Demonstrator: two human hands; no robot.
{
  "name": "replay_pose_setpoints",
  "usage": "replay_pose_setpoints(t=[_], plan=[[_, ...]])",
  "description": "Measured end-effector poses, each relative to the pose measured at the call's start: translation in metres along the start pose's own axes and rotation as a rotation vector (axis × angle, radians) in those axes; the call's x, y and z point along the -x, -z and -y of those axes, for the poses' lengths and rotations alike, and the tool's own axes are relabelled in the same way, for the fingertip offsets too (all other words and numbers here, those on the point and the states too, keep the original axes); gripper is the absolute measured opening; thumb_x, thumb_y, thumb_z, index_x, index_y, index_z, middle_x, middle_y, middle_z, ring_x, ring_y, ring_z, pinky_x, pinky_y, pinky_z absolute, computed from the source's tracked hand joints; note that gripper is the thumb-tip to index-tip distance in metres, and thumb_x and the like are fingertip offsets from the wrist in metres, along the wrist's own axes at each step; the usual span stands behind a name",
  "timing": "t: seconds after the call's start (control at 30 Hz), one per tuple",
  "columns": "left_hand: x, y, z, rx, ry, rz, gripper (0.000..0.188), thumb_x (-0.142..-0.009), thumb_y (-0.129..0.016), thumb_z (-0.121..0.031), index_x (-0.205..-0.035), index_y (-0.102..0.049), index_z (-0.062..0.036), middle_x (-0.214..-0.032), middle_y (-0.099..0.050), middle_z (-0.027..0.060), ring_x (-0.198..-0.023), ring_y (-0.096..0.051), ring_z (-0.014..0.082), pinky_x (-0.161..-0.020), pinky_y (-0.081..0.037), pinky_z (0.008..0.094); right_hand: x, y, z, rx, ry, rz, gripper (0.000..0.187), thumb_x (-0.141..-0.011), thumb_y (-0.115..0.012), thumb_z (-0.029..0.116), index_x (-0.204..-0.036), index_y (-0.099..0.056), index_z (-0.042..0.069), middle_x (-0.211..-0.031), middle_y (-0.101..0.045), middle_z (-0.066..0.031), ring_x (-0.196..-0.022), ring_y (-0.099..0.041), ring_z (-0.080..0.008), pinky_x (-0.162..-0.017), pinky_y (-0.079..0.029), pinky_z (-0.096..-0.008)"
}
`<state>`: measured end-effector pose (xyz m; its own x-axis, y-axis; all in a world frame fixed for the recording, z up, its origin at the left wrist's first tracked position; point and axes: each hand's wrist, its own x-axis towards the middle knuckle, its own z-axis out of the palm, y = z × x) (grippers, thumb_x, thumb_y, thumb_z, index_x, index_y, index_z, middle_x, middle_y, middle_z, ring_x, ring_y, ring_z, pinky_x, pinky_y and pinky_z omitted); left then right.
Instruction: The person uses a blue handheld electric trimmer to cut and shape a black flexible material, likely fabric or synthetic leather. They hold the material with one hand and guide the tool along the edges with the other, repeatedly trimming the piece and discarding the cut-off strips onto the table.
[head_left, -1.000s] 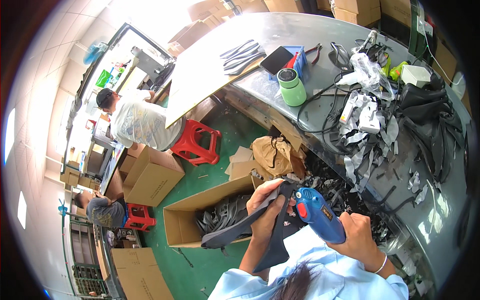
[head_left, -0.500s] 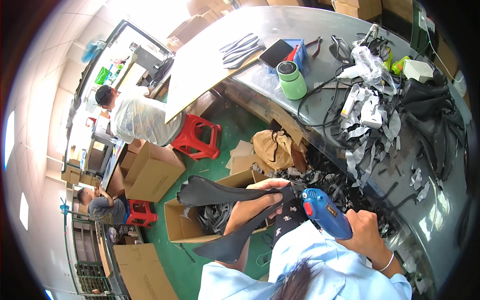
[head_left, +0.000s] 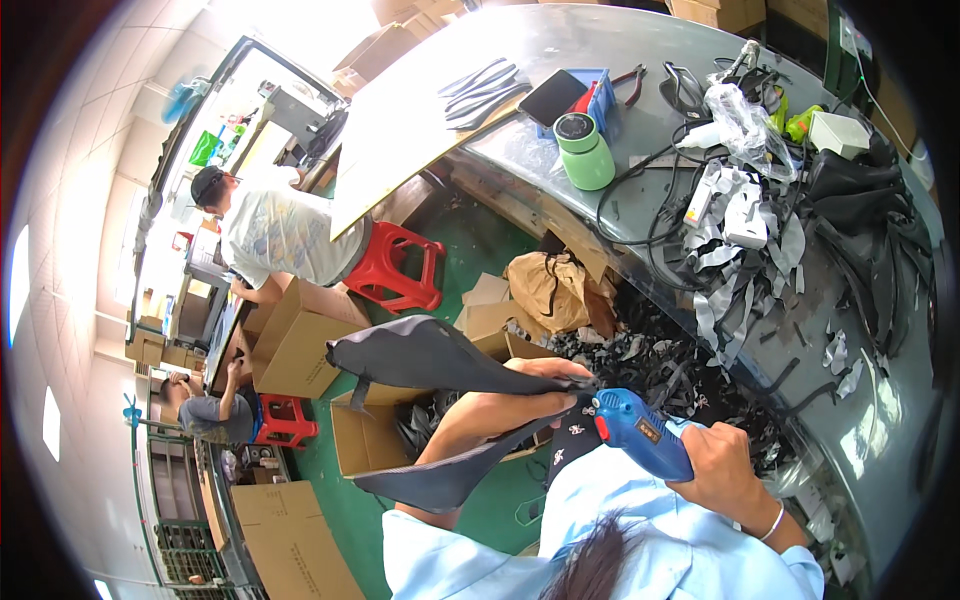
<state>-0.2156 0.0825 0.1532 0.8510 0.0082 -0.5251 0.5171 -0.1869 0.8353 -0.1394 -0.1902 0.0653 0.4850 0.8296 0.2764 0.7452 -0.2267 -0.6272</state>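
A dark grey piece of fabric (head_left: 430,360) with two long flaps spreads out to the left over a cardboard box. My left hand (head_left: 535,385) is closed on its narrow end, thumb and fingers pinching the cloth. My right hand (head_left: 722,466) grips the rear of a blue handheld electric cutter (head_left: 645,440) with a red button. The cutter's tip is close to the fabric's narrow end, beside my left fingertips. Whether the tip touches the cloth cannot be made out.
The open cardboard box (head_left: 360,440) holds dark scraps. On the metal table (head_left: 640,50) at right stand a green bottle (head_left: 585,155), a blue tray (head_left: 598,95), cables and fabric strips (head_left: 715,310). Two people sit on red stools (head_left: 400,268) at left; scraps cover the floor below the table.
The fabric's flaps have swung left and spread wider apart. My left hand has turned slightly, and the cutter has shifted a little left and down. A far person has raised an arm.
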Motion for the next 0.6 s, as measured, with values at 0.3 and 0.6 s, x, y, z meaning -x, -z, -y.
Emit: replay_pose_setpoints(t=[0.3,0.6], plan=[[-0.017,0.000,0.000,-0.059,-0.008,0.030,0.032,-0.082,-0.059,-0.008,-0.114,-0.058,-0.0037,-0.081,-0.058,0.0008,-0.071,-0.051,0.0065,-0.063,-0.042,0.0215,0.001,-0.003,-0.004,-0.016,-0.042,-0.024,0.033,-0.052,-0.074,0.017,-0.068,-0.046,0.006,-0.056,-0.051,-0.0092,-0.049,-0.050,-0.0291,-0.048,-0.038,-0.0396],[-0.019,0.000,0.010,-0.065,-0.094,0.041,0.030,-0.083,-0.059,-0.007,-0.113,-0.058,-0.0030,-0.081,-0.058,0.0001,-0.072,-0.050,0.0055,-0.062,-0.041,0.0214,0.003,-0.005,-0.003,-0.004,-0.033,-0.040,0.033,-0.054,-0.074,0.017,-0.067,-0.046,0.006,-0.056,-0.052,-0.0088,-0.048,-0.050,-0.0286,-0.047,-0.037,-0.0382]])
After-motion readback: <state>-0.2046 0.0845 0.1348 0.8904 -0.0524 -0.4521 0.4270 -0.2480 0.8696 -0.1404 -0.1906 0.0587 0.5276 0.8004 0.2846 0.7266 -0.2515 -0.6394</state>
